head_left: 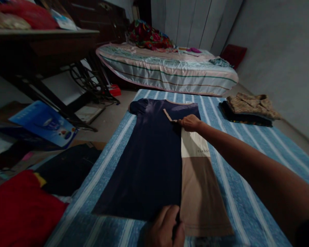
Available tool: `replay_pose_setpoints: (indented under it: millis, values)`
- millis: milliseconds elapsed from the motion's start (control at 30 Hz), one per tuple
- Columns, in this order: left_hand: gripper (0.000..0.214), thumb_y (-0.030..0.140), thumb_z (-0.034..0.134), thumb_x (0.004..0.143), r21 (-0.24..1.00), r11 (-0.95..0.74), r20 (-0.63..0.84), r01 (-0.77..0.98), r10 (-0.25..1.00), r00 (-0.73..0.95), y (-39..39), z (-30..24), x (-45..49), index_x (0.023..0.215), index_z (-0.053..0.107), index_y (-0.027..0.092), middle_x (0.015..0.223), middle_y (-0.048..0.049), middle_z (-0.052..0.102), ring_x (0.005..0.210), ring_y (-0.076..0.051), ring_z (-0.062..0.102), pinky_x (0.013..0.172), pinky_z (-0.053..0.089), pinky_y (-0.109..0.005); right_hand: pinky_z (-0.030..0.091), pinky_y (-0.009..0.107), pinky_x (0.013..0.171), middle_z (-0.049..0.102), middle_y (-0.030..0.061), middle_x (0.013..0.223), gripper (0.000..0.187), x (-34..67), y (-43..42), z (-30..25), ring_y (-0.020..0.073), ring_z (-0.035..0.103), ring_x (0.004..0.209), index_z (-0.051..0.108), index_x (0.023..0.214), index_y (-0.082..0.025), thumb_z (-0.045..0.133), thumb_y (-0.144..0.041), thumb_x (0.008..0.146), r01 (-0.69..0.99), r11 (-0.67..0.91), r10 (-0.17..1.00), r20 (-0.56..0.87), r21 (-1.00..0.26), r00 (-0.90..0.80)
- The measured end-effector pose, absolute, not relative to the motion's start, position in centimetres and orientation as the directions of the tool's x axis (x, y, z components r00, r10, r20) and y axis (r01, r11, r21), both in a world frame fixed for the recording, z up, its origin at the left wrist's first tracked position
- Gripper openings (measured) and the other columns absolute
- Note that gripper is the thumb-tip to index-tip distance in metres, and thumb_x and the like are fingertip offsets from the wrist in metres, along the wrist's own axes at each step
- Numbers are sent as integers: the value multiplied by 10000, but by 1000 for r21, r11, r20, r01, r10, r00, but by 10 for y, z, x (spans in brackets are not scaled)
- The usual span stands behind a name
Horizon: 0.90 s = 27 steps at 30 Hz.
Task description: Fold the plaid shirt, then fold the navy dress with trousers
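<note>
A T-shirt (149, 164) lies spread out, with a navy body and a cream and brown panel bearing printed letters. Its right side is folded inward, and a tan-trimmed sleeve edge lies across the chest. With its fingers closed, my right hand (190, 122) pinches the fabric at the folded sleeve near the shoulder. At the bottom hem, my left hand (167, 226) grips the cloth where the navy part meets the brown; its lower part is cut off by the frame. The neckline points away from me.
Blue striped cloth (247, 154) covers the surface beneath. Folded clothes (249, 106) are stacked at the right. A second bed (167, 70) stands beyond. On the left are a treadle table (48, 37), a blue box (46, 123) and a red cloth (20, 209).
</note>
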State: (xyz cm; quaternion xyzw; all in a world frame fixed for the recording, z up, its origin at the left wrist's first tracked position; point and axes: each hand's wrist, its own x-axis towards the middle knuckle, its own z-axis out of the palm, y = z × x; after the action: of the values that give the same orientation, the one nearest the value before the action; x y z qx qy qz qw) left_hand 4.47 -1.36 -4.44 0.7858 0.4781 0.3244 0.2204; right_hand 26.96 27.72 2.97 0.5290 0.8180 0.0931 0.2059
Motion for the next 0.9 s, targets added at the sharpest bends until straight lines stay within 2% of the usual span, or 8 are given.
replay_pose_setpoints:
  millis: [67,200,367,633,733,900]
  values:
    - [315,174,496,775,658,-410,232,631,908,349,-11,-39,48,1084,551,211,847,-33,660,656,-128,640,596,523,-177,433,298,698,663,187,977,321,271,277,31,257,636,925,535,1171,-132,410,-204,885,828,415,908,-229,376,-351]
    - [309,184,535,752,577,-358,66,734,917,394,-2,-25,54,1057,577,208,862,-36,655,684,-161,646,565,500,-224,421,304,693,656,191,972,317,275,275,33,269,630,917,552,1138,-107,413,-203,870,834,399,916,-201,382,-346]
    - [263,168,560,728,539,-312,-88,783,903,420,12,-4,60,985,596,214,797,-14,658,680,-167,647,606,471,-243,408,309,670,652,185,960,319,277,277,33,279,627,890,566,1117,-99,410,-183,851,843,382,924,-176,378,-340]
    - [133,222,621,736,474,-300,-313,828,821,477,30,18,68,866,616,194,712,-17,666,641,-188,639,557,421,-252,391,290,700,639,172,965,323,279,277,34,238,617,895,588,1085,-63,392,-154,844,852,362,932,-164,378,-324]
    - [143,185,614,733,494,-290,-337,820,805,488,33,18,70,876,615,196,701,-10,670,639,-183,638,542,394,-240,409,305,695,643,175,966,312,280,277,35,257,619,880,601,1069,-69,436,-163,822,860,349,937,-150,373,-315]
    - [134,121,565,718,597,-184,-371,781,799,473,35,14,71,817,609,200,626,26,642,572,-139,601,506,353,-209,428,324,714,647,158,971,309,283,277,35,262,616,885,613,1068,-83,450,-173,821,883,326,945,-123,338,-301]
